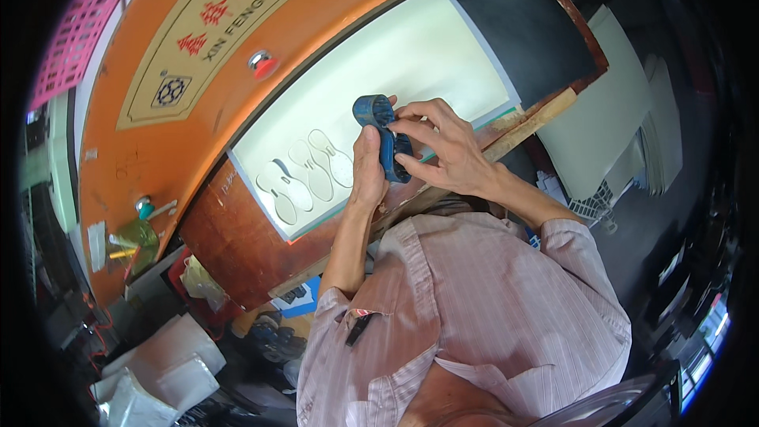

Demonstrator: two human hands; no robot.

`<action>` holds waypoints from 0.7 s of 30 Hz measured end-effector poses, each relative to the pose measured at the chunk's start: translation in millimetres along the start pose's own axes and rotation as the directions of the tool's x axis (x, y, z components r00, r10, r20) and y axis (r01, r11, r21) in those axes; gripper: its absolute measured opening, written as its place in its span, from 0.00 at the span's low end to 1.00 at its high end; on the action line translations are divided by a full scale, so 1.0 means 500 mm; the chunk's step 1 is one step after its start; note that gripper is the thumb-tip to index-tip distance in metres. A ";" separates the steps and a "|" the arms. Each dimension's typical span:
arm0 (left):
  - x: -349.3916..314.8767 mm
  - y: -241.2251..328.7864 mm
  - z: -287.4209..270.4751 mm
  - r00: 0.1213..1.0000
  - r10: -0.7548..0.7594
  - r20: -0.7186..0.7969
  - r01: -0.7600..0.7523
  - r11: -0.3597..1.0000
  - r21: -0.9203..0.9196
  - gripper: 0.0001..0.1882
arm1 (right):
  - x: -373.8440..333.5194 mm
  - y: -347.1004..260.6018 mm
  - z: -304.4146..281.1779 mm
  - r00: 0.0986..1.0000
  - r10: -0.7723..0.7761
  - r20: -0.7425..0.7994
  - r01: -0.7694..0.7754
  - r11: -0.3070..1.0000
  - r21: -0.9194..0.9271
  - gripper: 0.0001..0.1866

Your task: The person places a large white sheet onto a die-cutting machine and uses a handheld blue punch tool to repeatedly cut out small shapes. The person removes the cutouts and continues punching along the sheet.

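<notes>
My left hand (368, 172) is wrapped round a blue sole-shaped cutting die (387, 145), holding it up over the near edge of a white sheet (371, 55). The die is tilted so that its hollow side, with dark inner parts, faces right. Against that side my right hand (447, 146) works with bent fingers: the fingertips reach in near the die's middle and the thumb touches lower down. Anything small between those fingertips is too hidden to make out. Left of the die, several sole-shaped outlines (304, 170) are cut into the sheet.
A large orange machine (229, 79) with a red button (262, 66) stands beyond the sheet. Under it lies a brown board (237, 245); a black panel (522, 24) adjoins at right. Stacked pale sheets (593, 103) stand at far right, white bags (162, 372) at lower left.
</notes>
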State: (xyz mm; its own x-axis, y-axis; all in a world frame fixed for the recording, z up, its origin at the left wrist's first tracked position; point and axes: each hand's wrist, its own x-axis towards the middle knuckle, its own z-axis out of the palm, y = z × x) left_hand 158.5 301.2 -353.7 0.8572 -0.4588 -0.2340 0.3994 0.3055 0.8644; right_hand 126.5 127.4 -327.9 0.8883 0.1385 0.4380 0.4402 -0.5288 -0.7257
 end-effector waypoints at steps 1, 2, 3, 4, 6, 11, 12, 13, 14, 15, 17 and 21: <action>0.006 0.000 0.000 1.000 -0.016 0.020 0.015 1.000 0.026 0.40 | -0.001 0.005 -0.005 1.000 -0.011 -0.015 0.011 1.000 0.004 0.24; 0.013 0.000 0.001 0.999 -0.020 0.038 0.018 0.999 0.045 0.40 | -0.003 0.010 -0.010 1.000 -0.023 -0.017 0.023 1.000 0.002 0.24; 0.022 -0.002 0.003 0.999 -0.022 0.050 0.017 0.994 0.109 0.39 | -0.005 0.015 -0.016 0.999 -0.029 -0.027 0.029 1.000 0.005 0.24; 0.032 -0.002 0.005 0.998 -0.012 0.062 0.002 0.987 0.163 0.38 | -0.007 0.020 -0.024 1.000 -0.019 -0.014 0.019 1.000 -0.003 0.24; 0.051 0.001 0.012 0.996 -0.004 0.087 -0.020 0.961 0.277 0.36 | -0.008 0.032 -0.043 1.000 0.012 -0.009 -0.012 1.000 -0.014 0.23; 0.095 0.017 0.069 0.980 -0.119 0.157 0.072 0.958 0.278 0.33 | -0.008 0.079 -0.113 0.993 0.104 0.053 -0.107 0.993 0.059 0.18; 0.107 0.019 0.085 0.973 -0.160 0.168 0.114 0.961 0.253 0.30 | -0.008 0.090 -0.128 0.987 0.142 0.074 -0.147 0.987 0.070 0.17; 0.121 0.017 0.103 0.969 -0.181 0.170 0.130 0.952 0.276 0.32 | -0.010 0.101 -0.141 0.979 0.180 0.097 -0.188 0.979 0.080 0.16; 0.136 0.013 0.119 0.965 -0.186 0.184 0.129 0.950 0.284 0.33 | -0.012 0.112 -0.152 0.987 0.155 0.043 -0.158 0.984 0.083 0.12; 0.151 0.010 0.133 0.962 -0.182 0.201 0.119 0.950 0.289 0.34 | -0.015 0.123 -0.163 0.982 0.186 0.036 -0.188 0.978 0.094 0.12; 0.177 0.002 0.151 0.954 -0.209 0.213 0.136 0.940 0.313 0.33 | -0.023 0.143 -0.183 0.968 0.250 0.033 -0.252 0.958 0.134 0.11; 0.212 -0.022 0.170 0.939 -0.238 0.248 0.166 0.946 0.277 0.31 | -0.040 0.169 -0.199 0.966 0.258 -0.035 -0.252 0.960 0.123 0.11</action>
State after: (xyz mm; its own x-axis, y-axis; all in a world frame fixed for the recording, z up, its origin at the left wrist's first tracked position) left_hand 217.2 178.4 -350.1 0.6293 -0.7106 -0.3146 0.4303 -0.0185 0.9025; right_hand 132.7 -3.4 -345.2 0.9666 -0.0316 0.2542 0.2149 -0.4399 -0.8720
